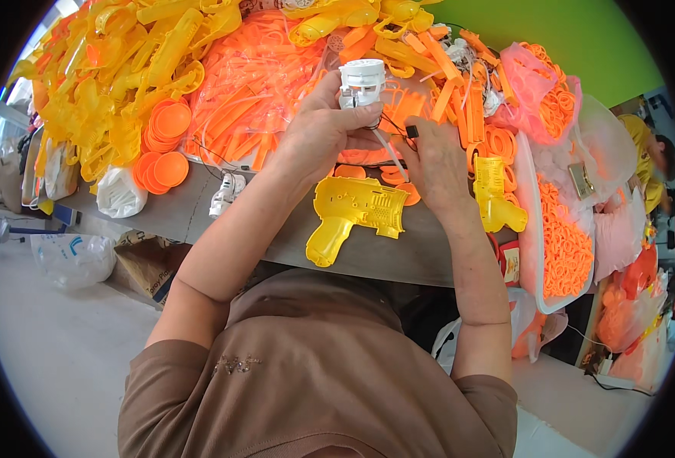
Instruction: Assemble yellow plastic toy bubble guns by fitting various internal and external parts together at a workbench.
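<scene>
My left hand [326, 130] is closed round a white plastic mechanism [362, 84] with a round top, raised above the table. Dark wires and a pale thin tube [389, 156] hang from it toward my right hand [435, 164]. Bent fingers of that hand pinch a small black part [412, 132] at the wires' end; the fingertips are partly hidden. Below, nearest me, lies a yellow toy-gun shell half [353, 212], its inner side up. Another yellow shell half [496, 195] rests right of my right wrist. Beside my left forearm sits a second white mechanism [227, 195] with wires.
Yellow shells [146, 61] heap up at the far left, next to bagged orange parts [253, 76]. Orange discs [166, 169] lie at the table's left. A clear-walled bin [532, 229] of orange rings stands at the right. Another person [643, 153] is at the far right.
</scene>
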`<action>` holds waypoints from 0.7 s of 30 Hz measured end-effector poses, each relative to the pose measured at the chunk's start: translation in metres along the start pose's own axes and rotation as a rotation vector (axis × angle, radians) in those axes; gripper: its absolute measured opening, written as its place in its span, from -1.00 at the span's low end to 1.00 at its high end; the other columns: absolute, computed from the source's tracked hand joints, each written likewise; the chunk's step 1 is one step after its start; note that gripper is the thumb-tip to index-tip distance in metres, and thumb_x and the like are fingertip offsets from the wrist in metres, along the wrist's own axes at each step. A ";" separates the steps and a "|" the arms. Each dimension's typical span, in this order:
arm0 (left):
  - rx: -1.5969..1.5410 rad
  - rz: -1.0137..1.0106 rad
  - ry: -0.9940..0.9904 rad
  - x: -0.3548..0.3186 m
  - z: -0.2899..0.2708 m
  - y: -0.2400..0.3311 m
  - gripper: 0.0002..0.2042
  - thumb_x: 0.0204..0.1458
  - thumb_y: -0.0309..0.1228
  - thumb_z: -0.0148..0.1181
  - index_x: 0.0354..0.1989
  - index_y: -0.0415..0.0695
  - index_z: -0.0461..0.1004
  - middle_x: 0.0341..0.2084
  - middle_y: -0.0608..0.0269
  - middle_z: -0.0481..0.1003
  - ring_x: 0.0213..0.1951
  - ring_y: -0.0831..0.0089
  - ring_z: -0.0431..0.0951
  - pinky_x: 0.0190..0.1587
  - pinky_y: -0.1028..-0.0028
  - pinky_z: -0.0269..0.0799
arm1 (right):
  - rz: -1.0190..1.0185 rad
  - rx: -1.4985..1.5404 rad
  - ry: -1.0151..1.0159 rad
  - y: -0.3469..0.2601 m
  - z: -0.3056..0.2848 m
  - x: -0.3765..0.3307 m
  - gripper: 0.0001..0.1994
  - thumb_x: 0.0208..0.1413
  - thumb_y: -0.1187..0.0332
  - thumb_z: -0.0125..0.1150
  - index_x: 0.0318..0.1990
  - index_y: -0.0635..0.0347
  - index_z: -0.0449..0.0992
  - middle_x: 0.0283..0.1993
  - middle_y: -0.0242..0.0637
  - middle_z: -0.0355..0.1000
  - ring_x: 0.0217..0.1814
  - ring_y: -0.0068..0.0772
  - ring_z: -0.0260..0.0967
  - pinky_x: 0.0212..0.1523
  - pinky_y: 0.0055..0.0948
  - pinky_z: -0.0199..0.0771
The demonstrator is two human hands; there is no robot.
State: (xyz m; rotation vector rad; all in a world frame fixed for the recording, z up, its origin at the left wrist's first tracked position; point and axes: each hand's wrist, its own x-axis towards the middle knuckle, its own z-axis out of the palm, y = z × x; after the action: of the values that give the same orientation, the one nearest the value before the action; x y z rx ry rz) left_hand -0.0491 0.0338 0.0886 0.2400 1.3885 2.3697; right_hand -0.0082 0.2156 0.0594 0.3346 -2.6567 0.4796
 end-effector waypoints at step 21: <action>0.913 0.626 -0.206 0.040 0.038 0.053 -0.71 0.06 -0.32 0.15 -0.12 -0.25 0.44 -0.33 0.02 0.55 -0.21 0.19 0.57 -0.24 0.29 0.46 | 0.429 1.438 0.310 -0.010 -0.037 0.040 -0.75 0.20 0.39 0.02 -0.07 0.40 0.41 -0.39 -0.28 0.44 -0.48 -0.57 0.33 -0.44 -0.54 0.38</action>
State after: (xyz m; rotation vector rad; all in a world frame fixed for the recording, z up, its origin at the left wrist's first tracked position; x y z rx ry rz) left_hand -0.0853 0.0576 0.1520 1.2698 2.4440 1.8115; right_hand -0.0276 0.2138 0.1117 0.0380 -1.6172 2.2785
